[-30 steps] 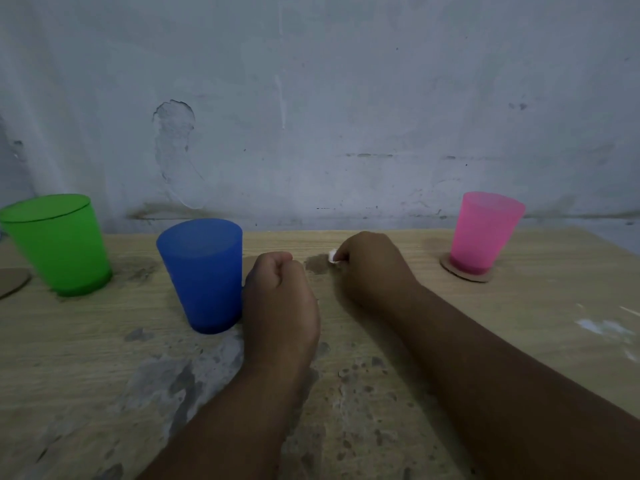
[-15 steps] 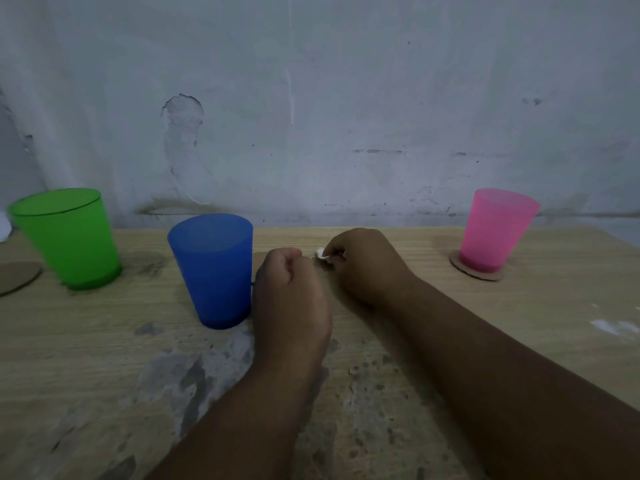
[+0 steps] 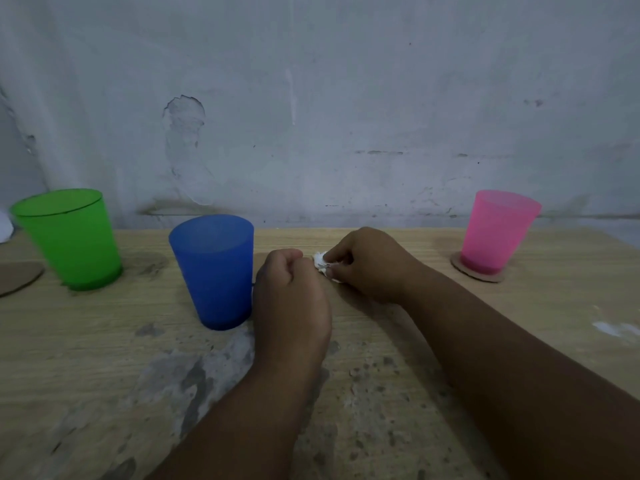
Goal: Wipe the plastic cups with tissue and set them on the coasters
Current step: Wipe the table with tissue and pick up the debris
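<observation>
since only the pink cup [image 3: 498,233] sits on its coaster [image 3: 479,275], we pinch the tissue [image 3: 320,260] in our right hand [image 3: 370,265], left hand [image 3: 291,299] fisted beside the blue cup [image 3: 214,271], seemingly empty.

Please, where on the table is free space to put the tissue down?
Bare wood lies between the right hand and the pink cup on its coaster, and along the near left edge. It is crowded where the blue cup stands beside the left hand.
</observation>
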